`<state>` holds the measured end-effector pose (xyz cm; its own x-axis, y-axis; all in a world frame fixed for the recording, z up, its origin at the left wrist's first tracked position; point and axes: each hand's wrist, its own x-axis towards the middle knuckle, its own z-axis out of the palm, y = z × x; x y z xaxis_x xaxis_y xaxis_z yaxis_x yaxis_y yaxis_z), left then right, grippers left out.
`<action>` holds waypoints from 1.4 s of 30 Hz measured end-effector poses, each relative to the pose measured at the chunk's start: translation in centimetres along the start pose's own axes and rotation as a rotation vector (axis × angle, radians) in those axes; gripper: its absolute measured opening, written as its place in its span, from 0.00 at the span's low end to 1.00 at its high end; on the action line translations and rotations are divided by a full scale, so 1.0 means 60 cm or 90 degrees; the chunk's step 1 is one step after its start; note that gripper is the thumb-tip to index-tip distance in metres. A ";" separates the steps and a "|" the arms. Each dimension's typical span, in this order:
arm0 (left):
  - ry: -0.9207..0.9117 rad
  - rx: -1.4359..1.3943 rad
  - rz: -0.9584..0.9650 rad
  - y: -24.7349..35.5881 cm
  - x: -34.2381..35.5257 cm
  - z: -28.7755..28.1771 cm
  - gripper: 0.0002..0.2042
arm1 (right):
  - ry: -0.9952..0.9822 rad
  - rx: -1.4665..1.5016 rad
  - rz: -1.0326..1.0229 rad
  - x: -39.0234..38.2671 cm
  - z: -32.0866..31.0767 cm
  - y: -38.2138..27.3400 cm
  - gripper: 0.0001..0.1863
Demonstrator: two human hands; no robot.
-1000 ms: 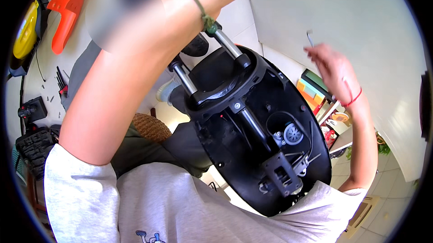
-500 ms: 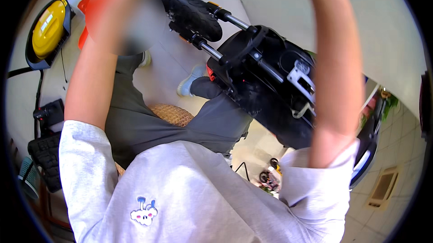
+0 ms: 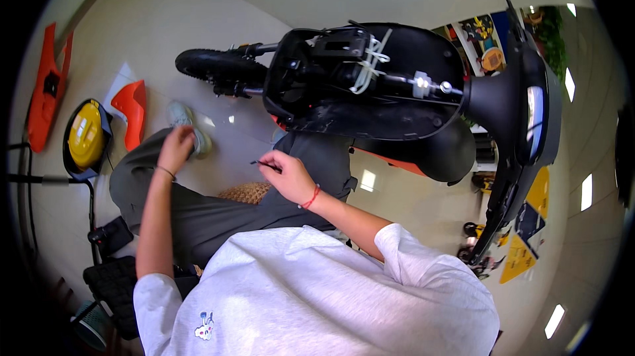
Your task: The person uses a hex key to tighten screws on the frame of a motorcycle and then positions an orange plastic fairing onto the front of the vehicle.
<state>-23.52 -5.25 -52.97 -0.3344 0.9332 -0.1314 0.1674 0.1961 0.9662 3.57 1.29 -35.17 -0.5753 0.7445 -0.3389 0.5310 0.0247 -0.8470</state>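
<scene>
Between the fingertips of my right hand (image 3: pixel 291 176) is a short, thin black piece (image 3: pixel 266 166), too small to name; the fingers are pinched around it above my lap. My left hand (image 3: pixel 176 151) hovers over my left knee near my shoe, its fingers curled together. Whatever may be in that hand is hidden. In front of me stands a black scooter (image 3: pixel 370 118) with its front wheel to the right side out of sight and a knobbly tyre (image 3: pixel 215 65) at the left. Its body is opened up, showing pale bundled cables (image 3: pixel 370 62) and a metal rod. Neither hand touches it.
Orange panels (image 3: pixel 134 115) lie on the floor at the left, beside a yellow domed piece (image 3: pixel 86 134) in a dark shell. A black case (image 3: pixel 112 290) is near my left elbow. Small model bikes and yellow-black panels (image 3: pixel 519 260) are at the right.
Both arms, raised beyond the upper edge before, have come down over my lap, and both hands now show. The view has shifted, bringing more of the scooter into sight.
</scene>
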 end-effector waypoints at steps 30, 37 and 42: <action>-0.045 -0.520 -0.058 0.282 -0.208 0.168 0.17 | -0.136 0.133 -0.114 -0.060 -0.005 0.027 0.11; 0.346 -0.609 -0.251 0.047 -0.192 0.013 0.16 | 0.085 -0.050 -0.036 -0.035 -0.135 0.036 0.23; 0.441 -0.559 -0.582 -0.229 -0.267 -0.038 0.06 | 0.362 0.030 -0.066 -0.040 -0.209 0.041 0.28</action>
<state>-22.58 -23.61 -63.63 -0.4271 0.2043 -0.8808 -0.8754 0.1505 0.4594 14.09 7.93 -31.30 -0.1903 0.9817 0.0088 0.4541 0.0960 -0.8858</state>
